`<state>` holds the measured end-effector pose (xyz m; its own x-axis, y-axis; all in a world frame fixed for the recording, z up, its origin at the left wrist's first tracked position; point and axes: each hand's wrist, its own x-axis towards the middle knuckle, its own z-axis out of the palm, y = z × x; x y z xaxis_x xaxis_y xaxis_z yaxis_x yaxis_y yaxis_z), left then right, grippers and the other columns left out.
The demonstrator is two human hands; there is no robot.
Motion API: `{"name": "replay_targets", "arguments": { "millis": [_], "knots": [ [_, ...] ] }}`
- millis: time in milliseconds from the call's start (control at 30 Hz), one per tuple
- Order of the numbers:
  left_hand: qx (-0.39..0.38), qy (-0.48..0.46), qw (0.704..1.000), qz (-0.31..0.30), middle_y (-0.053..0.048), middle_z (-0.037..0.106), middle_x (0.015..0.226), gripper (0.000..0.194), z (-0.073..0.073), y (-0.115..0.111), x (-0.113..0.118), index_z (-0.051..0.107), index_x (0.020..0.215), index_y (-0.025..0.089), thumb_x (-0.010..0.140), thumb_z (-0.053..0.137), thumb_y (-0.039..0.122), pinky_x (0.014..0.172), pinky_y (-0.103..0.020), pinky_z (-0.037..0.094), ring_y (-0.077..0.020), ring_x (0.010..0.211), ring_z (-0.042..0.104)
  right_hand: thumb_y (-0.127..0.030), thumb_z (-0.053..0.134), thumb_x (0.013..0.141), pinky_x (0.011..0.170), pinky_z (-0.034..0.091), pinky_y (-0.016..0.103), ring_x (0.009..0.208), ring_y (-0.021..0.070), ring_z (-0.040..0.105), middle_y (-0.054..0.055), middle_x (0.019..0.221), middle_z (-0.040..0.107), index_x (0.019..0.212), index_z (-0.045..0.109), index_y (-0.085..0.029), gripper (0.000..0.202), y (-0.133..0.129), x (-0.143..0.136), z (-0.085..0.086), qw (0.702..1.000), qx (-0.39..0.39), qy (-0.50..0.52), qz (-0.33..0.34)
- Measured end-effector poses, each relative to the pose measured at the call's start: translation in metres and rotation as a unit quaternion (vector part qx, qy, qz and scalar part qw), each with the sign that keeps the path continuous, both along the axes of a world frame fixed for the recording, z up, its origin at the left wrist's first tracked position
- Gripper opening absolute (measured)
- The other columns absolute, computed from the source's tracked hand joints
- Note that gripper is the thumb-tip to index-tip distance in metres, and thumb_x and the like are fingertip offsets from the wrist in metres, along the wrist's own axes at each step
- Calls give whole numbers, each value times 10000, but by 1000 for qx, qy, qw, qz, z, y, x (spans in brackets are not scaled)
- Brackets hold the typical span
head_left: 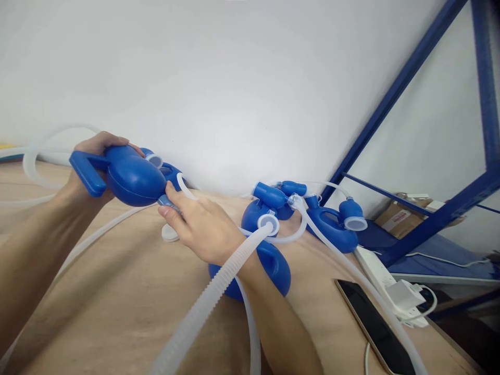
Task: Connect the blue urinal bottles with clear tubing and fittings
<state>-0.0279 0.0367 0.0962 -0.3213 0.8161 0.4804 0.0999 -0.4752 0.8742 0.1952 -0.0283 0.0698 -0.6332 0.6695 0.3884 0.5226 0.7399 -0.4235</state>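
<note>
A rounded blue plastic urinal head (136,176) with a hook-shaped handle is raised above the table on the left. My left hand (96,143) is closed round its back, fingers partly hidden behind it. At the head's narrow end, my right hand (207,224) pinches a small pale connector (164,201) between thumb and finger. Most of that connector is covered by the fingers. Behind the held head stands another blue bottle (172,174) with a white-rimmed opening. A round white cap (169,233) lies below my right fingertips.
Several blue bottles (336,232) with heads and translucent tubes stand near the wall. A ribbed hose (211,302) crosses over my right forearm. A phone (371,323) and a power strip (375,271) lie at the right, beside a blue metal rack (394,114).
</note>
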Motion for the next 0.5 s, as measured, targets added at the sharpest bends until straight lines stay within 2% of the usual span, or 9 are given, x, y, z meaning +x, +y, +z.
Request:
{"name": "replay_targets", "arguments": {
  "millis": [67,133,267,400,500],
  "knots": [
    [33,-6,999,-8,-22,651,795,227,-2,0,5,534,727,203,611,666,346,825,-420,595,-239,873,679,-405,304,1110,867,534,430,1051,336,721,141,1174,770,1591,400,-135,560,-6,1,2,998,19,-37,-39],
    [33,-8,999,-12,-31,661,769,212,-2,0,10,554,695,196,593,681,332,779,-420,594,-242,806,668,-382,308,1101,802,544,450,973,349,729,156,1115,781,1592,399,-105,571,-10,1,1,995,42,-65,-62],
    [-24,-17,999,-23,-44,672,753,203,0,0,10,581,658,187,572,720,307,772,-400,593,-240,792,651,-331,336,1071,725,557,456,895,342,730,183,1084,782,1600,370,-29,610,-9,2,-7,993,95,-66,-37],
    [-63,-26,998,-18,-49,667,737,215,0,6,0,591,651,177,589,744,315,718,-362,590,-232,779,650,-304,375,1031,626,540,447,792,346,733,181,933,779,1584,369,31,647,-4,0,-16,988,143,-58,-16],
    [-69,-12,997,-22,-59,686,757,192,-4,13,-7,603,680,173,599,730,292,720,-375,612,-262,819,682,-311,391,1031,612,543,428,754,331,732,161,848,774,1573,369,54,654,-5,-2,-20,983,169,-66,-16]
  ]
}}
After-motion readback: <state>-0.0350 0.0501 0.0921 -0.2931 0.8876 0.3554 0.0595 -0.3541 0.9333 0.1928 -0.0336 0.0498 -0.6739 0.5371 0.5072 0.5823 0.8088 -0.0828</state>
